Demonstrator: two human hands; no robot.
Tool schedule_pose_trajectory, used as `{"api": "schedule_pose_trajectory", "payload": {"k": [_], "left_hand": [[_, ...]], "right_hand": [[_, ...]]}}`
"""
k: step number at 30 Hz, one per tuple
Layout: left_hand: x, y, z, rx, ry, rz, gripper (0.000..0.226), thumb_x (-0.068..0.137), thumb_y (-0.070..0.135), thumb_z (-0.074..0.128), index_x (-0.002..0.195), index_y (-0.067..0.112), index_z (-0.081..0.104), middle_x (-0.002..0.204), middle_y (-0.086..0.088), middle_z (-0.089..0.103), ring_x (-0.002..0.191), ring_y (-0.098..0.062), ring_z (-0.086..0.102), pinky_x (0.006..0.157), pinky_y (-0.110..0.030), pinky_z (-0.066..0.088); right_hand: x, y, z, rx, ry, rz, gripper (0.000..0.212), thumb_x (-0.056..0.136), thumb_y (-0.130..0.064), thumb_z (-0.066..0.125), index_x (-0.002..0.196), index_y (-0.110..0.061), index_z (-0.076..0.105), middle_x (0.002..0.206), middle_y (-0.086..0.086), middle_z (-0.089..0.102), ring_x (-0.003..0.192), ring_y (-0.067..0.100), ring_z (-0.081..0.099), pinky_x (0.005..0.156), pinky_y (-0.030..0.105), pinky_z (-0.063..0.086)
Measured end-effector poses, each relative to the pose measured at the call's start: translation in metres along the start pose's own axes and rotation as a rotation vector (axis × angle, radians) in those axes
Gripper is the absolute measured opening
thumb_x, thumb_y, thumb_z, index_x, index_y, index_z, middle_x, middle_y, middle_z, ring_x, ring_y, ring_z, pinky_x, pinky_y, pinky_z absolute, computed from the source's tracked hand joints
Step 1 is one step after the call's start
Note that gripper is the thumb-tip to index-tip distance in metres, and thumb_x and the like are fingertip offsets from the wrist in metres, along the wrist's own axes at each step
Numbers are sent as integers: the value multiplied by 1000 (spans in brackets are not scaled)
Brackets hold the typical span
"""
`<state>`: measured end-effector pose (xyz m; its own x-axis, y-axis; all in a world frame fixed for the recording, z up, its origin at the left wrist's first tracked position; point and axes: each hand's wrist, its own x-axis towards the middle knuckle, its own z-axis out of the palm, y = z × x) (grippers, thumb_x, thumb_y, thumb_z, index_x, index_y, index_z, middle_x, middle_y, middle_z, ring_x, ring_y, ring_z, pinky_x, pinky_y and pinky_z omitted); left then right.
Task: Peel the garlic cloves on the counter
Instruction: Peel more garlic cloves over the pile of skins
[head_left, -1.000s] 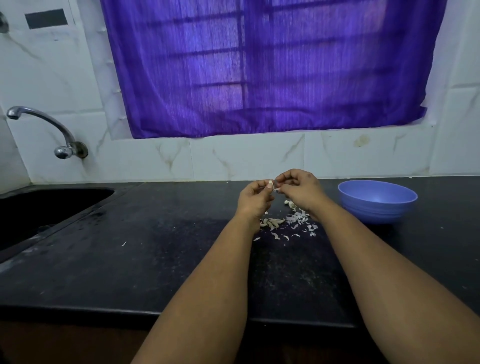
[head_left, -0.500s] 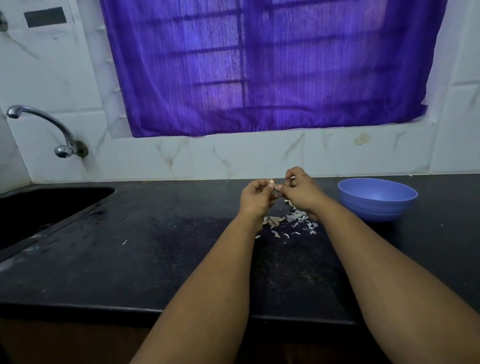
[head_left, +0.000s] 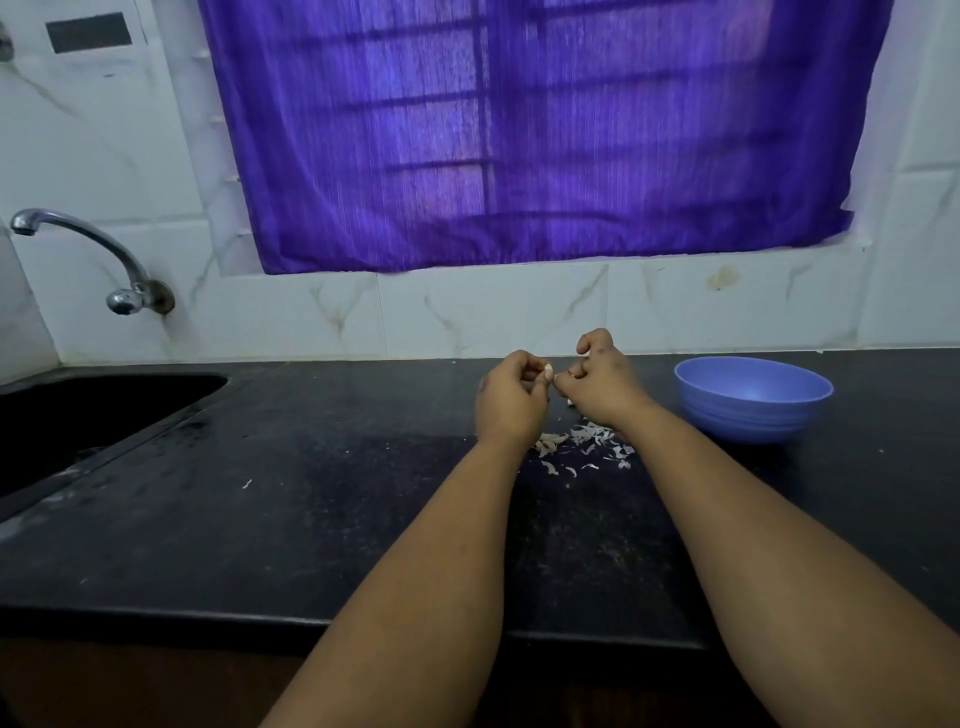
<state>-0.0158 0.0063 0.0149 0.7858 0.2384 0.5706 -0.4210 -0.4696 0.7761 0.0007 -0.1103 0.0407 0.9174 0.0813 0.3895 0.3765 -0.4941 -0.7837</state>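
Head view: one garlic clove (head_left: 547, 370), one bowl (head_left: 752, 399).

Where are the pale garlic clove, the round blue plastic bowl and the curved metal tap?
pale garlic clove (head_left: 547, 370), head view, its exposed tip
round blue plastic bowl (head_left: 748, 415), head view, its outer wall
curved metal tap (head_left: 98, 240), head view, its spout

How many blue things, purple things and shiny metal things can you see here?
Blue: 1, the bowl
Purple: 1, the curtain
Shiny metal: 1, the tap
Total: 3
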Motion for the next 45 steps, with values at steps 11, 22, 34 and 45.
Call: {"api": "schedule_pose_trajectory", "payload": {"k": [11,22,34,45], "left_hand": [[-3,4,1,183,21,58,10,95,19,54,97,13,61,93,-3,68,87,-22,61,74,-33,48],[-6,10,1,354,73,-47,14,96,18,44,101,10,54,95,-2,56,83,-18,47,65,-30,33],[6,-1,-2,-470,20,-371,17,98,5,49,86,16,52,83,0,61,62,-10,50,52,-19,44],[3,1,-2,-500,-65,-331,13,95,0,54,91,13,57,84,-4,63,61,-9,52,49,-15,42]], "right_hand": [[-6,-7,2,-204,6,-127,25,93,-15,56,102,-13,33,79,2,51,67,14,47,53,21,33],[-9,-10,0,-185,-78,-131,26,91,-18,58,99,-13,34,78,-1,48,66,13,43,55,23,35],[-3,1,-17,-295,-63,26,22,98,-21,47,110,-8,61,101,4,56,89,18,51,76,25,37],[-7,5,-19,-271,-70,47,14,83,1,68,78,-12,72,65,-2,64,62,10,63,47,14,41]]}}
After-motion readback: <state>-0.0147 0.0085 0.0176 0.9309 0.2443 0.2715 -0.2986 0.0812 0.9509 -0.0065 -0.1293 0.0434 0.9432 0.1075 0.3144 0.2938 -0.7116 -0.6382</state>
